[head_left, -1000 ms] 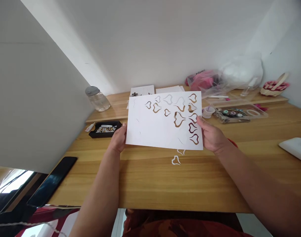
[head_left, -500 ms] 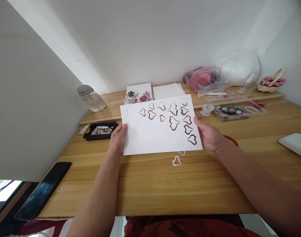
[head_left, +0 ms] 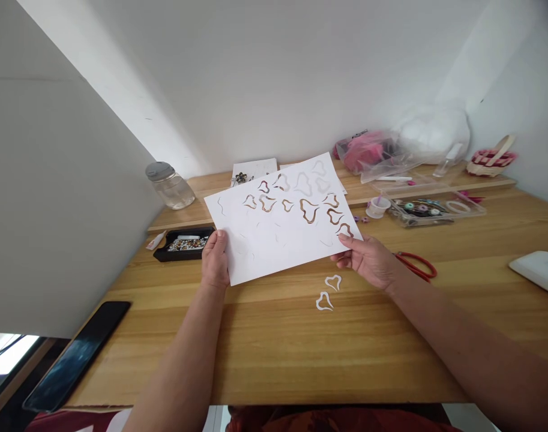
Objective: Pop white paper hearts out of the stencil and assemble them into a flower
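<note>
The left hand [head_left: 215,258] and right hand [head_left: 373,261] pinch the white paper [head_left: 274,234], fingers nearly closed, above the worktop [head_left: 264,354], beyond 2 paper hearts [head_left: 319,303]. Uneven pulling could tear it at the thin cuts [head_left: 303,212].

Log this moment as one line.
left hand: holds white sheet, left edge | right hand: holds its lower-right corner | sheet: heart-outline cutouts, raised | table: two white heart outlines, red-handled tool

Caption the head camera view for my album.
Two hands hold a paper sheet with heart-shaped cutouts above a wooden desk.
</note>
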